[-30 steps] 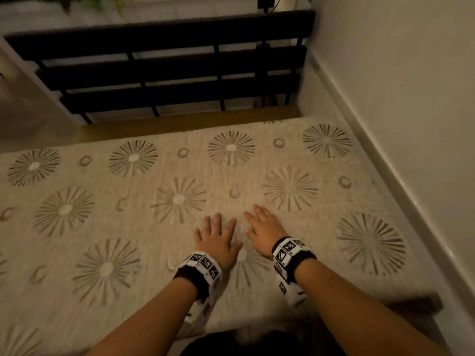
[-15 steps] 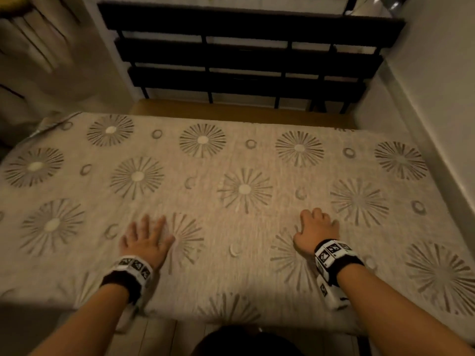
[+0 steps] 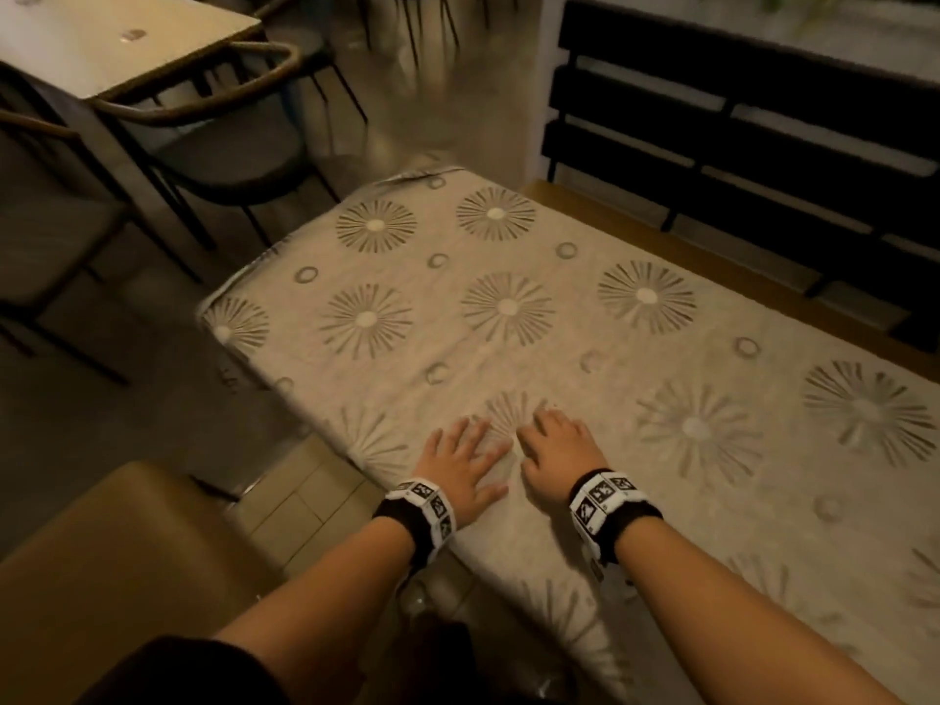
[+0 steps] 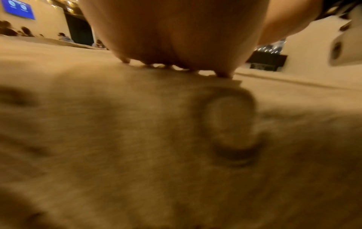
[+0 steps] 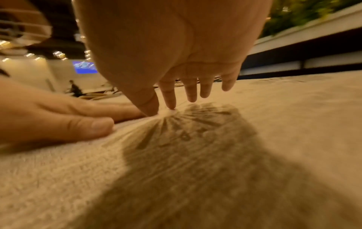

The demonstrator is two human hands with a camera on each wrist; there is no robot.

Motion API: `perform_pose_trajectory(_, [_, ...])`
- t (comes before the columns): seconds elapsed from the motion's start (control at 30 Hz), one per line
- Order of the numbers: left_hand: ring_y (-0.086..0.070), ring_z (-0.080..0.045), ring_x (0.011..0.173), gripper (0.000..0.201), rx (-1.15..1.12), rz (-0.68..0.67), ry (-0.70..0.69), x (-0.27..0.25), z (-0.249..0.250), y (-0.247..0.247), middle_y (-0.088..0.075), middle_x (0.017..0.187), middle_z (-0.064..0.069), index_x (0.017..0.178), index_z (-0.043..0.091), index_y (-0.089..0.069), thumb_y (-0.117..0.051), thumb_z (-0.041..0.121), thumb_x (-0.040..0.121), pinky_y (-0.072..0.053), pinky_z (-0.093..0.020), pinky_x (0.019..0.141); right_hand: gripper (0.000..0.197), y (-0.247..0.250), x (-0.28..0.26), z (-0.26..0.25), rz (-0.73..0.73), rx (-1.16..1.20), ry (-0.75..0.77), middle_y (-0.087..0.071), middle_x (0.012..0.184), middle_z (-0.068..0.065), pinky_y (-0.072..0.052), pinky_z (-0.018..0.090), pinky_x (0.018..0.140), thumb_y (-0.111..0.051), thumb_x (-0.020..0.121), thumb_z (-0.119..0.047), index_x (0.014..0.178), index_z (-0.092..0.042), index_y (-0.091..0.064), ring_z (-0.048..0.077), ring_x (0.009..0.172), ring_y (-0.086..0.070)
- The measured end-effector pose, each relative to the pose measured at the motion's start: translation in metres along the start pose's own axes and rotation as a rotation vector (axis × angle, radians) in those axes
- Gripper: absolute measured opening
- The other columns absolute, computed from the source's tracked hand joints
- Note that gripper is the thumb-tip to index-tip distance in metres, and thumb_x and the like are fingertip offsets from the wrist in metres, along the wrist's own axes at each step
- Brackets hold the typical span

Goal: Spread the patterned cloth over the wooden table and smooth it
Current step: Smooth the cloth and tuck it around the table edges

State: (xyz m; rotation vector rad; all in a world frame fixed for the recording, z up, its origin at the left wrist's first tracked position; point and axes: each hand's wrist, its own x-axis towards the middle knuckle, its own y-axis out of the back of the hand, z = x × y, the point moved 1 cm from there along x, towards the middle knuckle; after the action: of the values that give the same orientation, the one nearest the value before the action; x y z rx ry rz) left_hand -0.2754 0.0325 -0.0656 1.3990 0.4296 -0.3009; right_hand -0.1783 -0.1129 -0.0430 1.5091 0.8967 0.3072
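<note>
Pressing flat on the patterned cloth (image 3: 508, 307), the left hand (image 3: 460, 468) is seen with fingers spread and straight, holding nothing, close to the near edge of the table (image 3: 661, 223). Just beside it, the right hand (image 3: 559, 452) is laid on the same starburst motif, its fingers extended, with thumb and forefinger tips touching the fabric in the right wrist view; nothing is gripped there either. The cloth is already spread over most of the table, a strip of bare wood being left uncovered along the far side, before a dark slatted bench back (image 3: 737, 109). Its left end hangs off beside dark chairs (image 3: 239, 160). A risk is judged to lie in outward strokes: if too much pressure is applied toward that overhanging end, the whole cloth could be dragged along and left skewed, or fresh ridges could be raised ahead of the palms.
</note>
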Motion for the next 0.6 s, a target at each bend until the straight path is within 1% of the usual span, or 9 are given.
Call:
perform_pose_trajectory(0.1, [0.014,-0.024,0.147,0.064,-0.016,0.013,0.014,-0.001,-0.066,0.005,0.017,0.159,0.006,0.146,0.047,0.011,-0.007,0.068,0.088,0.007,-0.046,0.116,0.041,0.004,0.024,-0.025,0.017,-0.05,0.019,-0.049,0.129,0.012,-0.032,0.043,0.105,-0.047,0.082,-0.032,0.121,-0.017,-0.052,0.032,0.122,-0.046])
perform_pose_trajectory(0.2, [0.013,-0.023,0.147,0.072,-0.02,0.042,0.034,-0.001,-0.132,0.009,0.014,0.16,0.005,0.146,0.047,0.009,0.007,0.071,0.078,0.007,-0.045,0.117,0.031,0.014,0.067,-0.052,0.063,-0.026,0.041,-0.054,0.114,0.009,-0.038,0.04,0.097,-0.047,0.08,-0.029,0.106,-0.016,-0.057,0.031,0.11,-0.051])
perform_pose_trajectory(0.23, [0.012,-0.023,0.147,0.076,-0.025,0.053,0.045,0.0,-0.154,0.011,0.014,0.16,0.004,0.146,0.047,0.008,0.011,0.072,0.075,0.007,-0.045,0.117,0.029,0.017,0.084,-0.063,0.073,-0.019,0.061,-0.055,0.112,0.009,-0.039,0.039,0.095,-0.046,0.08,-0.028,0.104,-0.016,-0.058,0.031,0.108,-0.052])
perform_pose_trajectory(0.3, [0.011,-0.023,0.147,0.081,-0.054,0.065,0.089,0.003,-0.198,0.016,0.013,0.16,0.003,0.147,0.046,0.005,0.014,0.075,0.072,0.006,-0.044,0.117,0.03,0.023,0.118,-0.089,0.077,0.0,0.106,-0.055,0.115,0.009,-0.039,0.038,0.095,-0.045,0.083,-0.027,0.107,-0.014,-0.058,0.031,0.109,-0.052])
perform_pose_trajectory(0.37, [0.011,-0.024,0.147,0.081,-0.112,0.082,0.169,0.007,-0.246,0.022,0.013,0.16,0.002,0.147,0.045,0.004,0.01,0.077,0.073,0.005,-0.044,0.118,0.034,0.028,0.152,-0.116,0.071,0.005,0.143,-0.053,0.121,0.009,-0.039,0.037,0.096,-0.046,0.084,-0.027,0.113,-0.014,-0.057,0.031,0.113,-0.05])
perform_pose_trajectory(0.43, [0.01,-0.026,0.148,0.077,-0.19,0.114,0.289,0.011,-0.296,0.027,0.012,0.161,0.001,0.149,0.043,0.002,0.004,0.071,0.076,0.003,-0.046,0.118,0.038,0.032,0.185,-0.14,0.057,-0.004,0.177,-0.052,0.123,0.009,-0.039,0.037,0.096,-0.046,0.082,-0.028,0.116,-0.014,-0.055,0.031,0.115,-0.049])
perform_pose_trajectory(0.5, [0.008,-0.028,0.148,0.067,-0.287,0.137,0.449,0.014,-0.341,0.033,0.011,0.161,-0.001,0.15,0.041,0.0,-0.012,0.066,0.088,0.002,-0.049,0.118,0.042,0.038,0.212,-0.159,0.04,-0.02,0.189,-0.052,0.122,0.011,-0.041,0.038,0.094,-0.043,0.08,-0.03,0.116,-0.013,-0.055,0.032,0.114,-0.05])
perform_pose_trajectory(0.57, [0.009,-0.031,0.147,0.063,-0.351,0.161,0.565,0.019,-0.367,0.045,0.009,0.161,-0.002,0.151,0.038,-0.002,-0.022,0.058,0.094,0.002,-0.05,0.118,0.045,0.046,0.231,-0.174,0.036,-0.038,0.171,-0.055,0.118,0.014,-0.042,0.039,0.089,-0.035,0.081,-0.032,0.114,-0.011,-0.056,0.034,0.108,-0.053])
perform_pose_trajectory(0.6, [0.008,-0.031,0.147,0.063,-0.355,0.175,0.569,0.023,-0.377,0.051,0.007,0.161,-0.002,0.151,0.036,-0.004,-0.023,0.057,0.095,0.002,-0.05,0.118,0.046,0.049,0.244,-0.183,0.027,-0.049,0.157,-0.056,0.117,0.015,-0.043,0.04,0.087,-0.033,0.082,-0.033,0.114,-0.01,-0.057,0.035,0.106,-0.053])
